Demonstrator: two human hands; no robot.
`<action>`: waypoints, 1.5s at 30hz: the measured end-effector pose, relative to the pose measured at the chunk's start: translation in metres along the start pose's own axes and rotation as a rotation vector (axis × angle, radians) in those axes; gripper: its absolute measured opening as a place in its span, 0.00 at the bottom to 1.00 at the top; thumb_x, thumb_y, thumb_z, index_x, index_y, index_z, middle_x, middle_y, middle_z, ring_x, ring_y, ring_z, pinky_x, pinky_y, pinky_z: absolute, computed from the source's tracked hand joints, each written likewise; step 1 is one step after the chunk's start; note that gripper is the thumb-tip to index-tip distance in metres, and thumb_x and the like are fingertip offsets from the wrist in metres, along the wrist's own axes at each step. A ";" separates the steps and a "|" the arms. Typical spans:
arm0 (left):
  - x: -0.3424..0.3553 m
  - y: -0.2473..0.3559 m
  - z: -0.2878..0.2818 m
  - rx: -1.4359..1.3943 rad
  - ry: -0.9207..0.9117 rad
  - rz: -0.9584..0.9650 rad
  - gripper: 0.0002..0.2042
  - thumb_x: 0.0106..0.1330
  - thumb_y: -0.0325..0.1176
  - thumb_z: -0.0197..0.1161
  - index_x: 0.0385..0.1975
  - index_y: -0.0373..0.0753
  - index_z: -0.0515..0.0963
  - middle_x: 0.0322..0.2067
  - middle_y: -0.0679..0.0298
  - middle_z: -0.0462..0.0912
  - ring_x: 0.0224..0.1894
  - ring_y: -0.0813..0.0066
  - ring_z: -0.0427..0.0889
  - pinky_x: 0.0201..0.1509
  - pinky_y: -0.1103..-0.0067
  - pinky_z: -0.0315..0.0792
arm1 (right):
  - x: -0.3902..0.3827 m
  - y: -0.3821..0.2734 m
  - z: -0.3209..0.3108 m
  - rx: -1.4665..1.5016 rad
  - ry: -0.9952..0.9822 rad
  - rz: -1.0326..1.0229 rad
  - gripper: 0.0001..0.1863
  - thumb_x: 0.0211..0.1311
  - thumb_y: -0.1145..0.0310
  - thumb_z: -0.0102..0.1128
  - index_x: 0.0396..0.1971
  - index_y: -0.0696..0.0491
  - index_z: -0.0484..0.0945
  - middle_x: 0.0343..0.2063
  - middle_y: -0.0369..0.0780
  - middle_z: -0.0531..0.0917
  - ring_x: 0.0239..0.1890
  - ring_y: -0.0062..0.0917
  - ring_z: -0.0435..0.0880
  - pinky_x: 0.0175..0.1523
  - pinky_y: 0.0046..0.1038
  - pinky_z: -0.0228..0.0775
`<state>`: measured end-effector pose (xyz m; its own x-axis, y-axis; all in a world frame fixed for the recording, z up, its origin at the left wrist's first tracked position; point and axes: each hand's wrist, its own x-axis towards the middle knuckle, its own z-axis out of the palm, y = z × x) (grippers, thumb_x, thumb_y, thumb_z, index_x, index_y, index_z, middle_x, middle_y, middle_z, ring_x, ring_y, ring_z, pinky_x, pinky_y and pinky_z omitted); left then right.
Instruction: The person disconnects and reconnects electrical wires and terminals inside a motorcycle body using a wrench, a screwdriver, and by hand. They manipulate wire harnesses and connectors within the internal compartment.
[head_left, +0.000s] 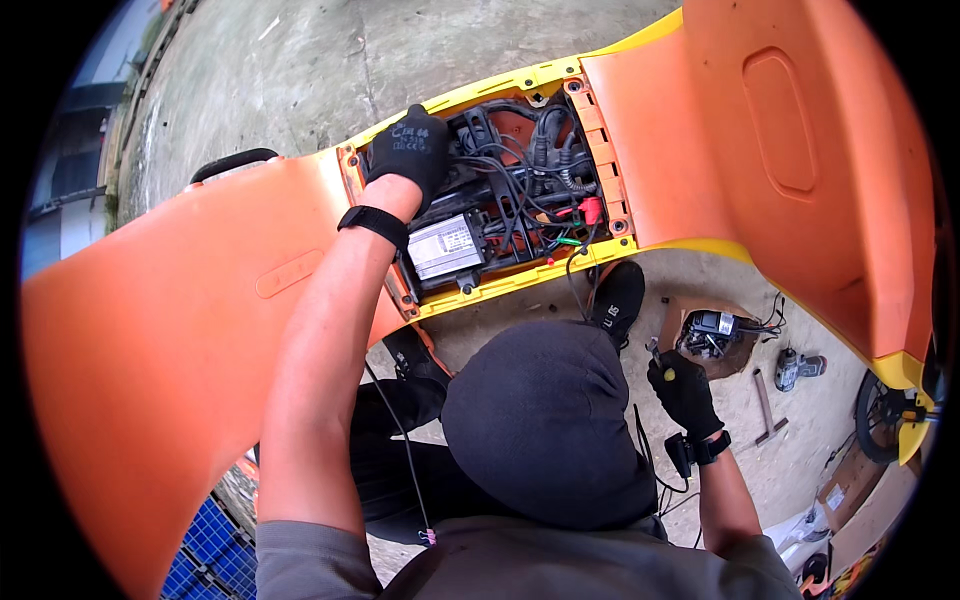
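My left hand (408, 150), in a black glove, is closed at the upper left of an open bay in a yellow-rimmed (530, 271) orange vehicle body; what its fingers hold, if anything, is hidden. Below it sits a silver box (440, 245), with tangled black cables, a red connector (590, 208) and a green connector (568, 241) to the right. My right hand (685, 395), also gloved, is raised below the bay, gripping a small metal tool (655, 352) with something yellow at its fingers.
Orange body panels (170, 320) flank the bay. On the concrete at right lie an electronic unit on cardboard (712, 330), a power drill (797, 367), a hammer (768, 405) and a wheel (872, 420). My dark-capped head (540, 420) fills the lower middle, above blue crates (210, 540) at left.
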<state>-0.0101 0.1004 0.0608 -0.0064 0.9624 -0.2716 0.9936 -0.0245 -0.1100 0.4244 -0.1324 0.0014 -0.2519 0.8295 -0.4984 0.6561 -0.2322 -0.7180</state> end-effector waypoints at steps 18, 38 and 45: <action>-0.084 0.024 -0.025 -1.460 -0.178 0.073 0.08 0.73 0.31 0.59 0.42 0.33 0.80 0.35 0.65 0.85 0.38 0.80 0.81 0.42 0.81 0.76 | -0.012 0.076 0.016 0.504 0.131 0.167 0.08 0.68 0.65 0.65 0.38 0.54 0.81 0.27 0.36 0.85 0.28 0.18 0.82 0.33 0.25 0.74; -0.101 0.152 -0.031 -1.282 -0.965 0.432 0.10 0.69 0.30 0.61 0.42 0.30 0.81 0.33 0.60 0.86 0.34 0.77 0.84 0.42 0.79 0.79 | 0.016 -0.099 -0.009 0.251 0.379 -0.442 0.19 0.58 0.63 0.68 0.47 0.55 0.79 0.35 0.48 0.84 0.40 0.44 0.82 0.46 0.41 0.74; -0.106 0.080 -0.029 -1.347 -0.406 0.272 0.12 0.74 0.35 0.59 0.48 0.34 0.79 0.36 0.67 0.83 0.36 0.81 0.82 0.42 0.82 0.75 | -0.001 0.075 -0.051 -0.529 0.234 -0.097 0.14 0.57 0.69 0.64 0.44 0.51 0.83 0.37 0.47 0.86 0.42 0.43 0.85 0.48 0.40 0.77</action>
<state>0.0737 0.0045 0.1088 0.3952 0.8214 -0.4112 0.3147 0.2995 0.9007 0.5105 -0.1247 -0.0270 -0.2044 0.9384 -0.2786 0.9188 0.0858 -0.3853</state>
